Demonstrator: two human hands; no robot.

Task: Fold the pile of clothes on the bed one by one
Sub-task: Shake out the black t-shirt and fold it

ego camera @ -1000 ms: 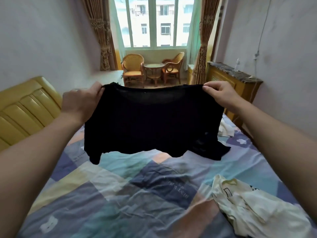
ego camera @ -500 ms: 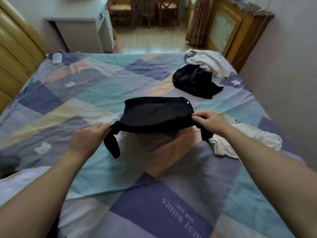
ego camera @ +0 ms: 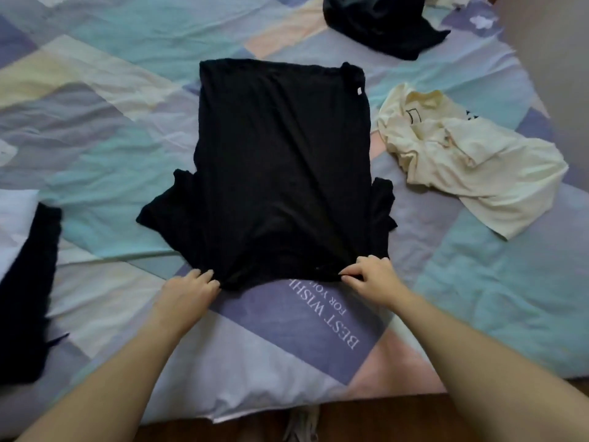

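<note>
A black T-shirt (ego camera: 280,161) lies spread flat in the middle of the bed, hem far from me, shoulders and sleeves toward me. My left hand (ego camera: 188,290) pinches its near left shoulder edge. My right hand (ego camera: 371,277) pinches the near right shoulder edge. Both sleeves stick out sideways just beyond my hands. A crumpled cream T-shirt (ego camera: 471,157) lies to the right of it. Another black garment (ego camera: 379,23) sits bunched at the far right.
The patchwork bedspread (ego camera: 497,282) covers the bed; its near edge drops to a dark wood floor (ego camera: 382,419). A dark folded garment (ego camera: 25,298) rests at the near left edge. A white cloth (ego camera: 446,0) peeks in at the top.
The black T-shirt went from held up in the air to laid flat on the bed. My hands came down with it and my view tilted down toward the bedspread.
</note>
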